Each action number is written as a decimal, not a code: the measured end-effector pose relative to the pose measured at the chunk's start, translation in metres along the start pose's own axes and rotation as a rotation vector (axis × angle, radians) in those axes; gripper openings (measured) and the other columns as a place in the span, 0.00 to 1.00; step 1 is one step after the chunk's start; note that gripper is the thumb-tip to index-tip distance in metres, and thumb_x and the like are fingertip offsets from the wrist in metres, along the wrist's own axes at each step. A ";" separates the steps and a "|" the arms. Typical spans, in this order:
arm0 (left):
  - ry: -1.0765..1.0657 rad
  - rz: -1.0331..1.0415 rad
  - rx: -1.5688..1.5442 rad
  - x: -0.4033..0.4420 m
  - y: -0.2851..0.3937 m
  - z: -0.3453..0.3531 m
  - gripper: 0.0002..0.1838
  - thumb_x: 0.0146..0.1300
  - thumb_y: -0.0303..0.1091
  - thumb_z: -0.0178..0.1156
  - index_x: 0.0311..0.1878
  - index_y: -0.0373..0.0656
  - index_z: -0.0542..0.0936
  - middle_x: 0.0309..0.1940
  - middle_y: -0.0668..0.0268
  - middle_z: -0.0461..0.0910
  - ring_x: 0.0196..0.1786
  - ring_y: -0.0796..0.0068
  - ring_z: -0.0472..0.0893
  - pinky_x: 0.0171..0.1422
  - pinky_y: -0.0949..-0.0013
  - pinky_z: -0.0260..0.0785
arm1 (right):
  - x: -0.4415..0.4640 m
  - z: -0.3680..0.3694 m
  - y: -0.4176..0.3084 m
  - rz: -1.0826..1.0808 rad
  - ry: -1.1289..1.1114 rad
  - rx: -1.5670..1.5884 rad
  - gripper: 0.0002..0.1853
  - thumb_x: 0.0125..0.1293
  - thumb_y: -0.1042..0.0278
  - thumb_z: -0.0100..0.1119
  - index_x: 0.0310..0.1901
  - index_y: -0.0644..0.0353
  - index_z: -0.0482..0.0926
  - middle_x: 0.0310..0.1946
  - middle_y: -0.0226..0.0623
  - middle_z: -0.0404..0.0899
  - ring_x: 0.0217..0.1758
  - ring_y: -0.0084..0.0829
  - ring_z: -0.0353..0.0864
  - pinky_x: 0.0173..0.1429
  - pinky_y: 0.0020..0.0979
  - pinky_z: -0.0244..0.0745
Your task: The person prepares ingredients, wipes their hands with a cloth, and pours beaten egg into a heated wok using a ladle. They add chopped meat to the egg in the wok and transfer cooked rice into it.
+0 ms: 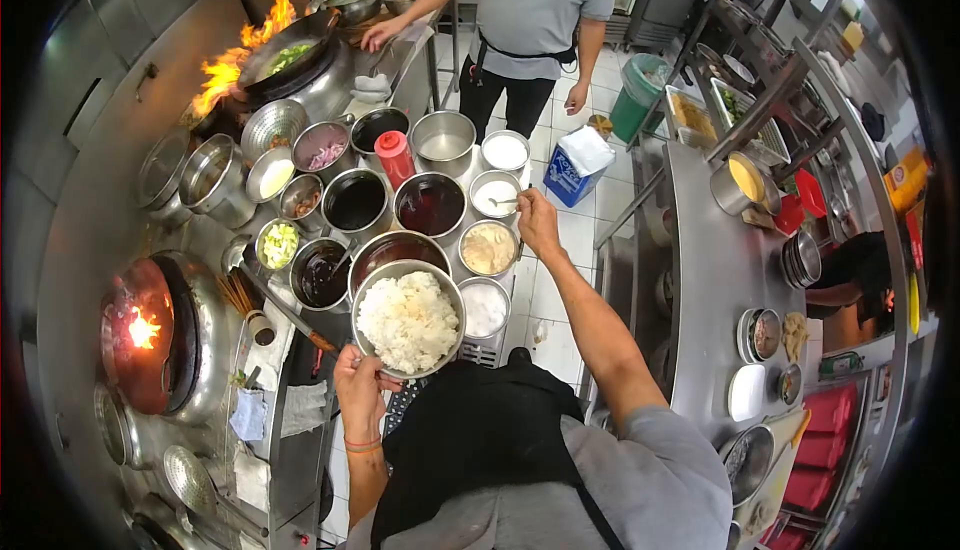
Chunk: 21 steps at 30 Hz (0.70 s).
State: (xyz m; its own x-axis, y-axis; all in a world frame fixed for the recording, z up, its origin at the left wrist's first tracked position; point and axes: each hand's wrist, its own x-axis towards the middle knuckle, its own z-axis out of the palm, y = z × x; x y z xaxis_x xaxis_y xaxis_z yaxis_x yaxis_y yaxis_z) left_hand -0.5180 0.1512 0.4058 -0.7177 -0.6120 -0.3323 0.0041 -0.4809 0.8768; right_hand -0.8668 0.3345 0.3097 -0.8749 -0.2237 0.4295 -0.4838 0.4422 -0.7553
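My left hand [360, 386] is closed on the rim of a metal bowl [461, 328] filled with white rice [405, 322]. The bowl is held in front of my apron, beside several metal pots of seasoning. Farther off, my right hand [538, 222] pinches the handle of a spoon [507, 201]. Its tip reaches into a metal container [478, 182] of white seasoning, whose exact kind I cannot tell. Close to that hand stand a container of pale tan powder [488, 248] and another of white granules [484, 308]. A pot of dark red sauce [430, 202] sits left of the spoon.
Flames [225, 65] rise around a wok [292, 55] of greens at the back left. Fire also shows at a nearer wok [150, 340]. A co-worker [540, 10] stands across the counter, one hand near the wok. A steel table [715, 280] with bowls runs along the right.
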 end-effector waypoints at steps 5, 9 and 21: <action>0.035 0.023 0.035 -0.005 0.001 0.002 0.03 0.55 0.20 0.49 0.29 0.39 0.68 0.20 0.57 0.77 0.14 0.68 0.79 0.13 0.74 0.72 | -0.004 0.014 0.016 0.295 0.129 0.143 0.10 0.69 0.67 0.47 0.38 0.66 0.75 0.24 0.37 0.79 0.24 0.28 0.77 0.31 0.32 0.72; 0.043 0.017 0.022 -0.005 0.002 0.003 0.02 0.55 0.21 0.49 0.29 0.39 0.68 0.20 0.57 0.77 0.14 0.68 0.79 0.13 0.75 0.72 | -0.005 0.014 0.029 0.572 0.118 0.372 0.10 0.67 0.67 0.48 0.39 0.65 0.75 0.26 0.39 0.82 0.27 0.29 0.79 0.35 0.30 0.73; -0.002 0.048 0.038 0.036 -0.001 0.027 0.03 0.56 0.21 0.51 0.32 0.37 0.68 0.24 0.55 0.78 0.16 0.68 0.78 0.18 0.71 0.74 | 0.012 -0.066 -0.040 0.598 0.131 0.995 0.05 0.69 0.71 0.49 0.41 0.62 0.72 0.24 0.35 0.77 0.21 0.20 0.69 0.23 0.22 0.66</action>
State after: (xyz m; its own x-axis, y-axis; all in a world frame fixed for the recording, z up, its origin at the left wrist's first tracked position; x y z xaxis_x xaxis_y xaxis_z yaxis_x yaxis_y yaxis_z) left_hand -0.5624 0.1465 0.4018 -0.7186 -0.6324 -0.2892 0.0116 -0.4267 0.9043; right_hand -0.8563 0.3716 0.3782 -0.9882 -0.0929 -0.1222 0.1509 -0.4419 -0.8843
